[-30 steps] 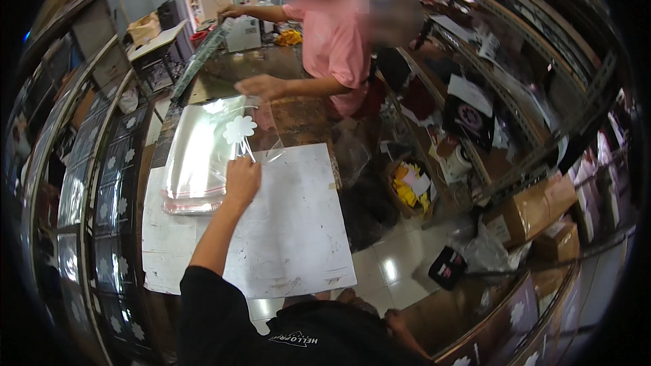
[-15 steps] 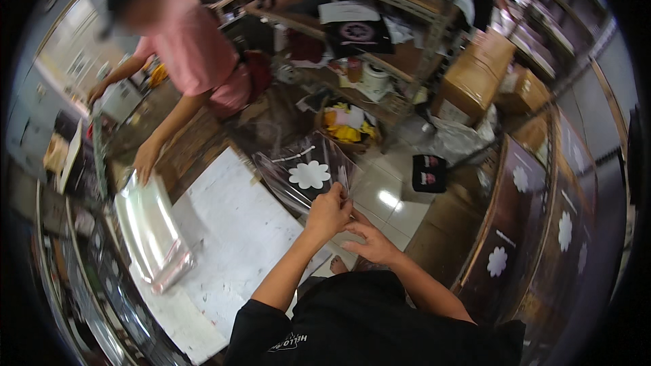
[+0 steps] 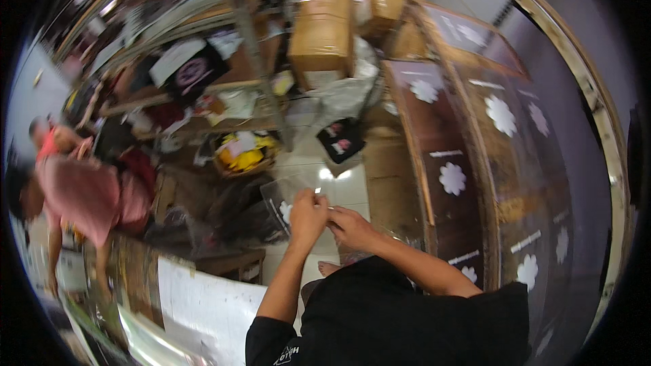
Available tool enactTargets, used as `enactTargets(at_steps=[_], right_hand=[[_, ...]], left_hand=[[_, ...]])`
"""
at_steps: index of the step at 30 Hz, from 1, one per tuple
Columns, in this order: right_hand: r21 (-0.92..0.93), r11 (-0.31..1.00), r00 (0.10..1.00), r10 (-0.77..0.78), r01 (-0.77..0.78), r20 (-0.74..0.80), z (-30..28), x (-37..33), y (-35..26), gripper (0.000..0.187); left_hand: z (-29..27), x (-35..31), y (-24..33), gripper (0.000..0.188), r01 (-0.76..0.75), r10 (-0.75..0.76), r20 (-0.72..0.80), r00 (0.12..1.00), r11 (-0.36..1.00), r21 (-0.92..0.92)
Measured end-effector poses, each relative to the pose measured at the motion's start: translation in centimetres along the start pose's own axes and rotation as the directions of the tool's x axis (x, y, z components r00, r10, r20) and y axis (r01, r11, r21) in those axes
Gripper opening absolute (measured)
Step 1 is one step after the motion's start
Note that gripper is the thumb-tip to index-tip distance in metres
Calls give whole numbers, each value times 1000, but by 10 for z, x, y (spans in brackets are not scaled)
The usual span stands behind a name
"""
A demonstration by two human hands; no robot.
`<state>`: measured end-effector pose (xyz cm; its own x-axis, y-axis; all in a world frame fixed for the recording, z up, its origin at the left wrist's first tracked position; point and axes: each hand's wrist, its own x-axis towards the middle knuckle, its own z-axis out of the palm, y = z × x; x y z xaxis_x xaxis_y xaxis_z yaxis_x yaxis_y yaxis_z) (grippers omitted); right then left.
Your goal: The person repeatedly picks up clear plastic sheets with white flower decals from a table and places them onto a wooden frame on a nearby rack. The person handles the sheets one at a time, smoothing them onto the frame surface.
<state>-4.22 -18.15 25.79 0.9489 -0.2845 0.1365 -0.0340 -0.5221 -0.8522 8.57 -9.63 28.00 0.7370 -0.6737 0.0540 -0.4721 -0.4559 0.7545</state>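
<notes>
A clear plastic sheet point(image 3: 273, 198) with a white flower print hangs in front of me, over the tiled floor and beyond the table's edge. My left hand point(image 3: 309, 215) is closed on its near edge and covers part of the flower. Close beside it, my right hand point(image 3: 352, 227) has its fingers pinched together at the sheet's edge, the fingertips almost meeting the left hand. The hands hide exactly where the sheet ends between them.
At right, wood-framed racks point(image 3: 428, 196) carry more clear sheets with white flowers. A white-topped table point(image 3: 203, 305) is at lower left, near a person in pink point(image 3: 85, 193). Ahead are a yellow-filled box point(image 3: 244, 156), a black cloth item point(image 3: 341, 140), a carton point(image 3: 321, 34) and shelving point(image 3: 251, 47).
My view has turned to the right, toward the racks. The sheet and both hands have left the table's side, and my right hand's fingers, looser before, are now pinched.
</notes>
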Motion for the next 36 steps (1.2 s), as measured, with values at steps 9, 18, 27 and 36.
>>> enactTargets(at_steps=[9, 18, 27, 36], right_hand=[[-27, 987, 982, 152, -156, -108, -75, 52, 80, 47], [519, 834, 805, 432, -185, -407, -253, 65, 195, 63], [817, 561, 335, 750, 133, -570, -309, 18, 296, 78], [723, 632, -15, 756, 279, -655, -276, 15, 346, 91]], left_hand=[[0, 18, 2, 24, -67, 51, -87, 995, 980, -186], [10, -64, -68, 22, 234, -222, 89, 971, 959, -157], [46, -112, -102, 23, 415, -395, 289, 872, 910, -7], [55, -78, -110, 21, 368, -373, 223, 901, 928, 62]])
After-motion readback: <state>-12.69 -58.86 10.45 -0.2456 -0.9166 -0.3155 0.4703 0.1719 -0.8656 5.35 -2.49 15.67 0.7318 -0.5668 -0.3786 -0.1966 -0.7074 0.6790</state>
